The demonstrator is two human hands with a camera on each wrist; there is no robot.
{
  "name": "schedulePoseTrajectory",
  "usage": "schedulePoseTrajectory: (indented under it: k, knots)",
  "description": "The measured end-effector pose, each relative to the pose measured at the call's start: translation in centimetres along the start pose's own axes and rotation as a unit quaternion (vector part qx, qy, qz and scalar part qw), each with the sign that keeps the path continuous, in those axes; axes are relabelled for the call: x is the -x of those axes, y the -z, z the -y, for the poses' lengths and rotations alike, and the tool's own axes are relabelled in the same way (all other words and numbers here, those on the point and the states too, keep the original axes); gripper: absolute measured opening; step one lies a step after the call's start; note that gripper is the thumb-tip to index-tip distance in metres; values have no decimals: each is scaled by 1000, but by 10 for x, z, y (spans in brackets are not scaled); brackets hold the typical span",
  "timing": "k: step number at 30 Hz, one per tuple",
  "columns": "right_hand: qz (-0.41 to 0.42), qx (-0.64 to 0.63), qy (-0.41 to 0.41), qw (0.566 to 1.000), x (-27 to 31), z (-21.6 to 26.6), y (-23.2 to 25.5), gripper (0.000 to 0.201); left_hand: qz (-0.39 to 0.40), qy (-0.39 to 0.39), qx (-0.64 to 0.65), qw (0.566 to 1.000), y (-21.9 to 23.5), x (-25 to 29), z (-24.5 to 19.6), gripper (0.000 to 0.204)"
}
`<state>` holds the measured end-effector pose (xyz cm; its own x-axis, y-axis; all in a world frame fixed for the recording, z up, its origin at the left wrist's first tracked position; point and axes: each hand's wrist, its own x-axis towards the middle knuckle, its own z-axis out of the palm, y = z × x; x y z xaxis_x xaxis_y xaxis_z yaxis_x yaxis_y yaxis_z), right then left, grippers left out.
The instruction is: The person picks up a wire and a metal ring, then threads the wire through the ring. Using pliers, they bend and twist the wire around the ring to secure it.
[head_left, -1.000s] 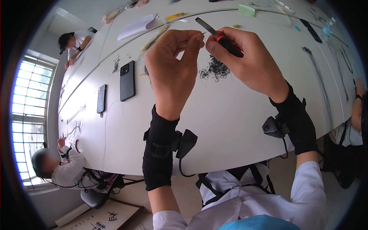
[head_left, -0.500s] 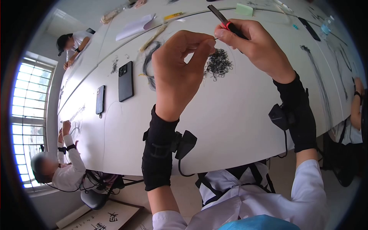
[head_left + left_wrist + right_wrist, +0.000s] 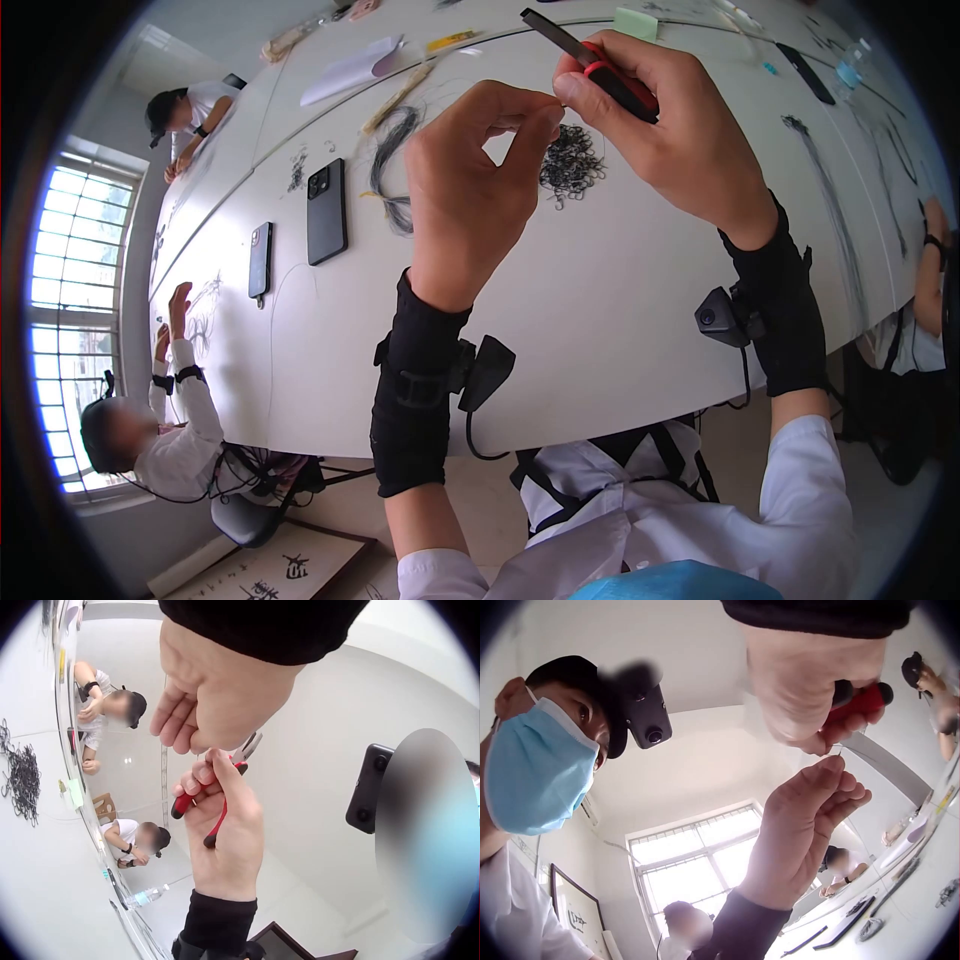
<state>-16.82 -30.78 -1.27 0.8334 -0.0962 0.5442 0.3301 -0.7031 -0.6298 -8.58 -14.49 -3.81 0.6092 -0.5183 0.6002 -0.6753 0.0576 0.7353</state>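
Observation:
My right hand (image 3: 690, 140) holds pliers (image 3: 622, 92) with red and black handles, their metal nose pointing up and left, away from the left fingers. Its thumb and finger meet the fingertips of my left hand (image 3: 470, 190). There the left thumb and forefinger pinch a small dark hook on a fine line, mostly hidden by the fingertips; its thin dark end (image 3: 840, 750) shows between the hands in the right wrist view. In the left wrist view, the pliers' handles (image 3: 217, 823) stand spread in the right palm. Beneath the hands lies a pile of black hooks (image 3: 572, 170).
Left of the hands lie a bundle of dark strands (image 3: 388, 160) and two phones, the larger one (image 3: 327, 212) nearer. A yellow-handled tool (image 3: 452, 40) and white paper (image 3: 352, 72) lie farther back. Long strands (image 3: 830, 200) and a water bottle (image 3: 853, 65) are at right. Other people sit around the table.
Both hands have shifted slightly to the right, and the right hand has come up against the left fingertips. The pliers swung upright, then tilted left again. The seated person at left has raised their hands.

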Motion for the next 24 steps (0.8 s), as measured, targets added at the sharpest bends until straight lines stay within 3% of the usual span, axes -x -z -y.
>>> schedulePoseTrajectory:
  k: [5,11,18,21,24]
  knots:
    - [-7,-102,-24,995,-7,-32,-3,34,-2,1,29,1000,-1,1,-3,9]
    - [85,-156,-122,976,-5,-17,-4,35,-58,3,50,997,0,-1,-1,9]
    - [46,-218,-104,969,0,-12,-13,35,-102,9,53,993,-1,-2,3,9]
    - [10,-256,-133,957,0,-1,-12,35,-113,4,45,993,-1,-1,1,8]
    - [32,-286,-169,943,1,1,-12,34,-113,-11,30,993,-3,-2,1,7]
